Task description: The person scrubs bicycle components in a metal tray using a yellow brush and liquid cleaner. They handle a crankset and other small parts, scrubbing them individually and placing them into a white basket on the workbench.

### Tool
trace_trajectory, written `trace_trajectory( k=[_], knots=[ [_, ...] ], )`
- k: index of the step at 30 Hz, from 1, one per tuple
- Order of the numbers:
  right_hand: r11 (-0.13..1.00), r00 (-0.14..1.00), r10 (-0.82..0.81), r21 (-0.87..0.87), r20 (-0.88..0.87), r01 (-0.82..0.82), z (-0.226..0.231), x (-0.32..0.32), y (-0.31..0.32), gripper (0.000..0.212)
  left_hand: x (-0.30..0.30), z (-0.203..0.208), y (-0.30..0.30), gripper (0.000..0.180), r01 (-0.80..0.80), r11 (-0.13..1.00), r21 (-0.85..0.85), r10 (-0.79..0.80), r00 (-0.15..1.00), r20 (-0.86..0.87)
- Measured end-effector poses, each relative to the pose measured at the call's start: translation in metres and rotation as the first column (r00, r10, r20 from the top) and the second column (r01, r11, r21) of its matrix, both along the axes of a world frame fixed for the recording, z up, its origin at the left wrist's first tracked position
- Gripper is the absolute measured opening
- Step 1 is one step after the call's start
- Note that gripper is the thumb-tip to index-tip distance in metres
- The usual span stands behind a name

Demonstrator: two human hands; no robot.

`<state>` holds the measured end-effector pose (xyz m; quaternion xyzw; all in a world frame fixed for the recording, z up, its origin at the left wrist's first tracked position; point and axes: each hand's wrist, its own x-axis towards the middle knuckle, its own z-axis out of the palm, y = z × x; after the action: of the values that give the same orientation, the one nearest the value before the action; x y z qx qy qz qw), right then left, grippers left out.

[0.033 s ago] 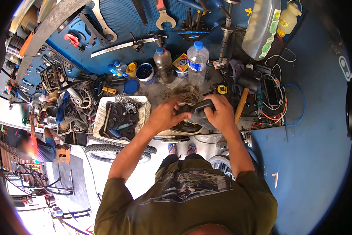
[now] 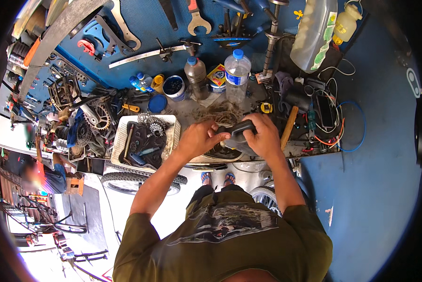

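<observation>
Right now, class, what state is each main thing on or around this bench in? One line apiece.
Black piece: held in the right hand
Right hand: closed
Left hand: bent, thumb at the black piece; grip unclear
Clear bottle: upright, capped
Dark bottle: upright, capped
Tub: open
Blue lid: off, lying by the tub
Crate: open, holding parts
Phone: screen dark
Red wrench: hanging up

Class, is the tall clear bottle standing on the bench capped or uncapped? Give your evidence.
The tall clear bottle is capped: a blue cap sits on its neck.
</observation>
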<state>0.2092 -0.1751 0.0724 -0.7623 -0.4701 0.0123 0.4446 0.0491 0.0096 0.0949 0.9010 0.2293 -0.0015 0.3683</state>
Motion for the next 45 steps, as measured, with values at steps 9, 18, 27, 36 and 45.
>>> trace_trajectory(
  k=[9,18,27,36,45],
  knots=[
    [1.000,0.954,0.022,0.011,-0.299,-0.019,-0.013,0.029,-0.006,0.025,0.000,-0.009,0.008,0.064,0.342,0.936,0.090,-0.352,0.878,0.326],
    [0.720,0.834,-0.370,0.441,-0.408,0.535,-0.069,0.159,0.030,0.035,-0.053,-0.028,-0.006,0.069,-0.070,0.977,-0.202,0.123,0.956,0.266],
    [0.881,0.917,-0.362,0.260,-0.170,0.396,-0.130,0.200,0.100,0.078,-0.123,-0.044,-0.024,0.050,-0.228,0.941,-0.248,0.270,0.951,0.150],
    [0.856,0.881,-0.473,0.228,-0.017,0.464,-0.112,0.153,0.061,0.074,-0.171,-0.059,-0.009,0.031,-0.579,0.807,-0.121,0.590,0.777,0.219],
    [0.985,0.814,0.154,0.155,-0.560,-0.080,-0.109,-0.088,0.074,0.048,-0.254,-0.060,0.099,0.032,-0.838,0.522,0.156,0.757,0.540,0.368]
  ],
)
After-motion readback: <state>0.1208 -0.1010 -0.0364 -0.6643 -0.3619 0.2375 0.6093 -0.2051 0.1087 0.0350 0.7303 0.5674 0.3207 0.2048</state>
